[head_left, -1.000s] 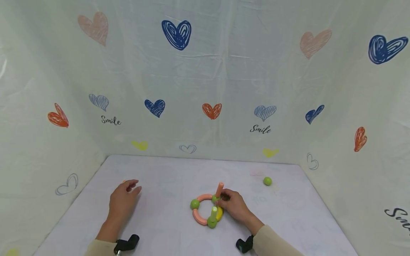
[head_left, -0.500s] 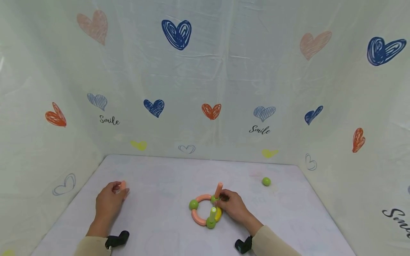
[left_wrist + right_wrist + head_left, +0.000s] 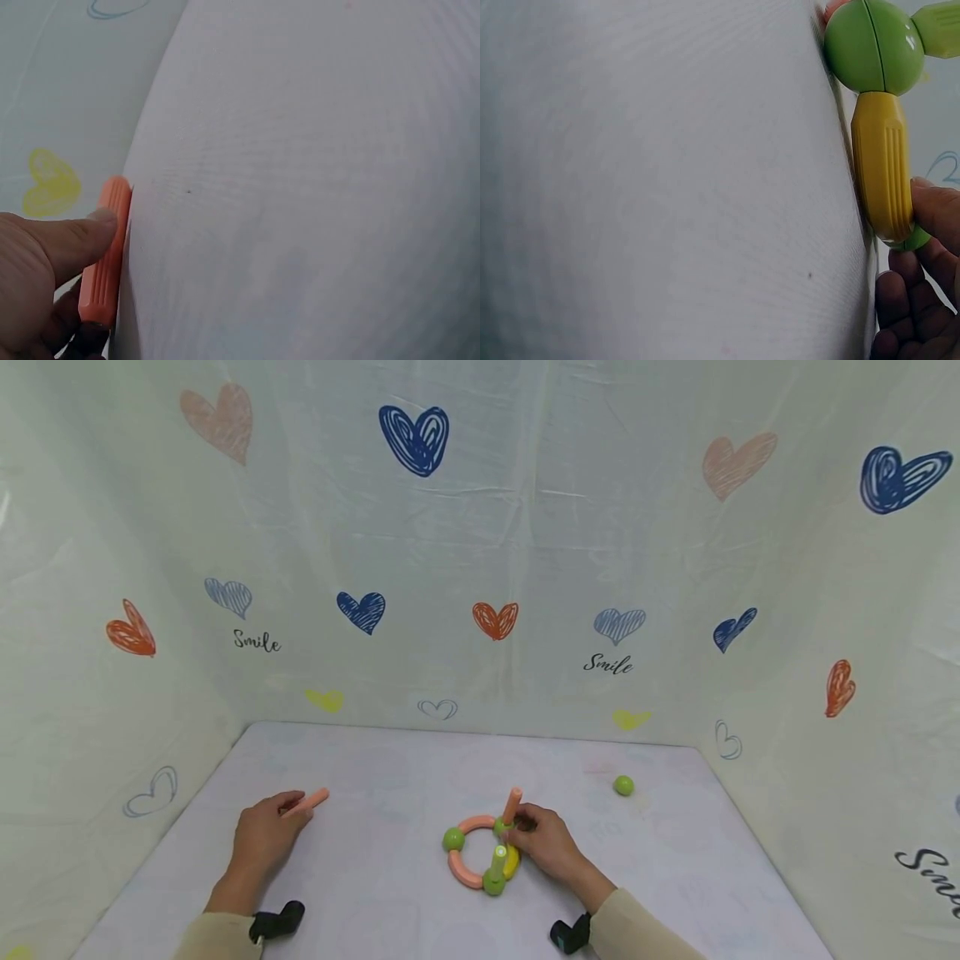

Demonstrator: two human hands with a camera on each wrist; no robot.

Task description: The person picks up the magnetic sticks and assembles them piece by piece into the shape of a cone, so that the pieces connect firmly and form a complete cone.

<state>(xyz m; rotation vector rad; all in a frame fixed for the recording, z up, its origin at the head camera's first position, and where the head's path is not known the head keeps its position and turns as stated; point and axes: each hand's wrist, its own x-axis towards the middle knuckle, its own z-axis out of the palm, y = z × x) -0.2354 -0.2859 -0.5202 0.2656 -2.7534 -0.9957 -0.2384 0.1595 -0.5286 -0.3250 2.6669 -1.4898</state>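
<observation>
My left hand (image 3: 262, 837) pinches a straight orange-pink toy rod (image 3: 309, 802) between thumb and fingers at the table's left. The left wrist view shows the grooved rod (image 3: 107, 259) with the thumb across it. Near the middle lies a ring of curved pink rods (image 3: 462, 870), a yellow curved rod (image 3: 512, 863) and green balls (image 3: 453, 839). A pink rod (image 3: 513, 807) and a light green rod (image 3: 500, 857) stand up from two balls. My right hand (image 3: 549, 842) grips the ring at its right, thumb against the yellow rod (image 3: 881, 165); the fingers partly hide the far ball.
A loose green ball (image 3: 624, 786) lies at the back right of the white table (image 3: 390, 777). A hanging sheet with printed hearts (image 3: 495, 621) encloses the back and sides. Each wrist wears a black camera mount (image 3: 277, 922).
My left hand first moved left and took hold of the orange-pink rod, then shifted slightly right, the rod now slanting to the right. My right hand and the ring stay nearly still.
</observation>
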